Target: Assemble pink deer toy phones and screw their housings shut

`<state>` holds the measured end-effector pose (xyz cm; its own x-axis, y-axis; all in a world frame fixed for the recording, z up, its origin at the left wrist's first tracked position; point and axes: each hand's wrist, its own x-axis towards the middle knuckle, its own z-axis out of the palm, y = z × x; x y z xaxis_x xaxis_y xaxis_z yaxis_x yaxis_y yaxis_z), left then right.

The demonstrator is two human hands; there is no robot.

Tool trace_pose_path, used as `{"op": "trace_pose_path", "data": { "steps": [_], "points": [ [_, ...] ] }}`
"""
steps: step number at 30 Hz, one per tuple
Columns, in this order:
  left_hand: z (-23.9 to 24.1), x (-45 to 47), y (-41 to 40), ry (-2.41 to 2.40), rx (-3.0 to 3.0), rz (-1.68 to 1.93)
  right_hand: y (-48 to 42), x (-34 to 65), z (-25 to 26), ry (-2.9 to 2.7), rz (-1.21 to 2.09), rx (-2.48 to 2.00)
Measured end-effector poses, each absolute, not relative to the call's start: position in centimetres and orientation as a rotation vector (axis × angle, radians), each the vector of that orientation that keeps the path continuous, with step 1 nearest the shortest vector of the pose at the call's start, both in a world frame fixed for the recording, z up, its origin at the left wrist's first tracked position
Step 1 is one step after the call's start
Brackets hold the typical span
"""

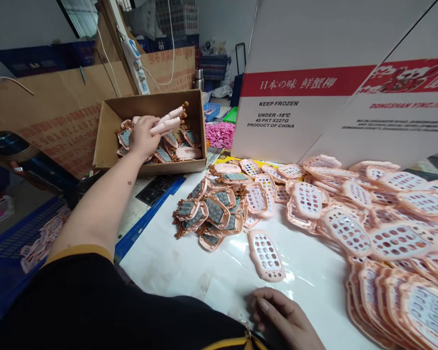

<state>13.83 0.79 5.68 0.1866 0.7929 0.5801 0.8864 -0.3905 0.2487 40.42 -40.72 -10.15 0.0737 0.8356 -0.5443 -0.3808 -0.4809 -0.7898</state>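
Over an open cardboard box (156,168) at the back left, my left hand (145,137) is closed on a few pale pink toy phone shells (168,121) with brown knobs at their far ends. More shells with grey-green boards (163,155) lie inside the box. My right hand (282,316) rests at the near table edge, fingers loosely curled, with nothing seen in it. Just beyond it lies a single pink shell with rows of round holes (266,256). A heap of board-fitted shells (215,209) sits in the middle of the white table top.
Many pink front shells (397,238) are piled along the right, some stacked on edge. A large white printed carton (295,97) stands behind them. Small bright pink parts (220,134) lie beside the cardboard box. A blue crate (7,272) with shells stands at lower left.
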Motion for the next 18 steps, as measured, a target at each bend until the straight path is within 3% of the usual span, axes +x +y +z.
{"op": "trace_pose_path", "data": {
  "steps": [18],
  "points": [
    [6.3, 11.8, -5.9, -1.348, -2.091, -1.341, -40.7, 40.5, -10.2, -0.478, 1.598, -1.378]
  ]
}}
